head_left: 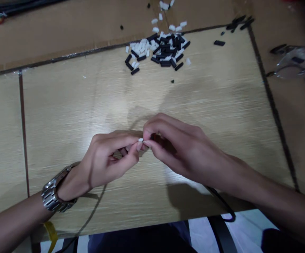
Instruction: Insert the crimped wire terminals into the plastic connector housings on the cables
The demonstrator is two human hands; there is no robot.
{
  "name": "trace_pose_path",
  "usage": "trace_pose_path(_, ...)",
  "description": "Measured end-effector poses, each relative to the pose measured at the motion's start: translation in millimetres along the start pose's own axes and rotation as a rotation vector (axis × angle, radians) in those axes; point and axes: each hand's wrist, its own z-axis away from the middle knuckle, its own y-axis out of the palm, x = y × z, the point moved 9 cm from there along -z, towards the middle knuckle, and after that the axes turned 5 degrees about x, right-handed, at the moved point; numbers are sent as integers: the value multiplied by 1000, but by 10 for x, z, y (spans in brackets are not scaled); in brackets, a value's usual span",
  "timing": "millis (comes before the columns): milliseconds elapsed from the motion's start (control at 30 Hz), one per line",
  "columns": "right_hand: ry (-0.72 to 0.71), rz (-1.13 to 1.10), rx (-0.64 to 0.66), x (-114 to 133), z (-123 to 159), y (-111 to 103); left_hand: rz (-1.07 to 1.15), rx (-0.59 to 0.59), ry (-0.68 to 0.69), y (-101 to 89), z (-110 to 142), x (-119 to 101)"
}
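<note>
Above the middle of the table, my left hand pinches a small white plastic piece between thumb and fingertips; it resembles a connector housing. My right hand meets it there, thumb and forefinger pressed together at the white piece's right end. Inside the right hand's curl a dark cable end with a hint of red shows in part. A black cable emerges below the right forearm and loops at the table's front edge. The exact contact between fingertips, white piece and cable is too small to make out.
A pile of white pieces and black pieces lies at the table's back. More black pieces lie at back right. Clear glasses rest on the brown surface at right. Dark cables lie at upper left; a yellow strip hangs in front.
</note>
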Motion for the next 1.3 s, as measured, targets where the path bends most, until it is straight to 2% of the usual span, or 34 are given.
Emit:
trace_pose_path(200, -42, -100, 3, -16, 22, -7, 115, 35, -102, -5, -28, 48)
trace_pose_path(333, -101, -134, 20, -3, 21, -9, 215, 58, -111, 8, -49, 69)
trace_pose_path(433, -118, -145, 16, -23, 11, 4, 226, 33, -92, -1, -37, 83)
trace_pose_path(567, -120, -107, -14, -56, 3, 12, 46, -84, -9, -105, 14, 35)
trace_pose_path(667, -109, -70, -17, -72, 3, 17, -123, -184, 158, -235, 60, -116)
trace_pose_path(767, -106, -73, -17, -79, 2, 16, -280, -124, 347, -220, 77, -283)
trace_pose_path(867, -58, -122, -23, -118, -11, 16, -277, -73, 327, -225, 38, -264)
trace_pose_path(967, 54, -289, 23, -202, -33, 84, -287, -5, 290, -190, 5, -243)
trace_pose_path(1100, 279, -717, 110, -381, -14, 270, -354, 47, 360, -142, 15, -322)
trace_pose_path(1300, 304, -944, 165, -415, -19, 301, -336, 66, 404, -117, 8, -361)
